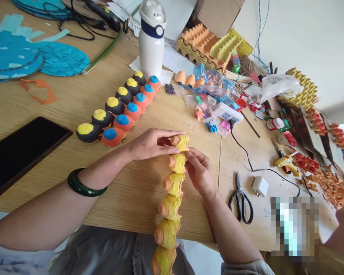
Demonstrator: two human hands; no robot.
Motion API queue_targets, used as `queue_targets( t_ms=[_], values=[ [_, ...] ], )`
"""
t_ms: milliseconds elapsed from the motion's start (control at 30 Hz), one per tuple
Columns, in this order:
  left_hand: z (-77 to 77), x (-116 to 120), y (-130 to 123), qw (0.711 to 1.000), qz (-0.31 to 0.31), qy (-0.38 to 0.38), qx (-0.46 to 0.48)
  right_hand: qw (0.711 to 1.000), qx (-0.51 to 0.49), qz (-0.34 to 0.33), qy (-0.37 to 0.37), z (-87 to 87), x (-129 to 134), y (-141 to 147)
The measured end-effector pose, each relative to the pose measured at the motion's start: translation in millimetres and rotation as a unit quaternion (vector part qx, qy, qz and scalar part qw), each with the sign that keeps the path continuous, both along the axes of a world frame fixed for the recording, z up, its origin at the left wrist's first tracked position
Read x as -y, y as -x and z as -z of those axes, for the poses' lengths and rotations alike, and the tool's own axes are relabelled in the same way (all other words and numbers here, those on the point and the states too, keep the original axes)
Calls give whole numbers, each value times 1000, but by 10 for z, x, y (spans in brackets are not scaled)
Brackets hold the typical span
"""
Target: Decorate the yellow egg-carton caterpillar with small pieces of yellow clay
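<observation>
A long strip of egg carton cups (171, 206), orange with yellow clay pressed over it, runs from my hands down over the table's front edge. My left hand (153, 144) grips its far end from the left, fingers on top and thumb along the side. From the right, my right hand (200, 168) pinches the strip's edge near the second cup, thumb and forefinger together. Beyond my left hand lie two finished-looking carton strips: one black with yellow tops (114, 104), one orange-red with blue tops (132, 111).
A black phone (28, 152) lies at left, blue discs (61, 57) behind it. A white bottle (151, 46) stands at the back. Scissors (240, 202), a white charger (260, 186) and a glue gun (288, 164) lie at right. A person's arm (339, 236) shows at lower right.
</observation>
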State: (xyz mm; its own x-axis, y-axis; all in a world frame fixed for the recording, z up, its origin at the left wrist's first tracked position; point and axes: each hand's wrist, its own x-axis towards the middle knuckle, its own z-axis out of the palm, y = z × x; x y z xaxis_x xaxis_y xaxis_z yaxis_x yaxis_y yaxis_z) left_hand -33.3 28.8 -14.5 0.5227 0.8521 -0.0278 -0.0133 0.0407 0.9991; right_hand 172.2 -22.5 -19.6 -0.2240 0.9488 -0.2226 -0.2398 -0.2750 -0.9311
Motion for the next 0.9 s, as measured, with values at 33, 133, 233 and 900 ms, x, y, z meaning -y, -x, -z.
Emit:
queue_targets(
  t_ms=[33, 133, 233, 900],
  values=[
    [1, 2, 3, 1000, -1, -7, -7, 1000, 8, -5, -12, -7, 7, -4],
    [5, 20, -5, 1000, -3, -27, -13, 997, 40, -20, -64, -52, 27, -16],
    [15, 40, -32, 999, -6, -32, -5, 991, 78, -22, -106, -110, 40, -14],
    [-3, 86, -145, 995, -31, 85, 35, 993, 72, -8, -91, -32, 46, 66]
  ],
)
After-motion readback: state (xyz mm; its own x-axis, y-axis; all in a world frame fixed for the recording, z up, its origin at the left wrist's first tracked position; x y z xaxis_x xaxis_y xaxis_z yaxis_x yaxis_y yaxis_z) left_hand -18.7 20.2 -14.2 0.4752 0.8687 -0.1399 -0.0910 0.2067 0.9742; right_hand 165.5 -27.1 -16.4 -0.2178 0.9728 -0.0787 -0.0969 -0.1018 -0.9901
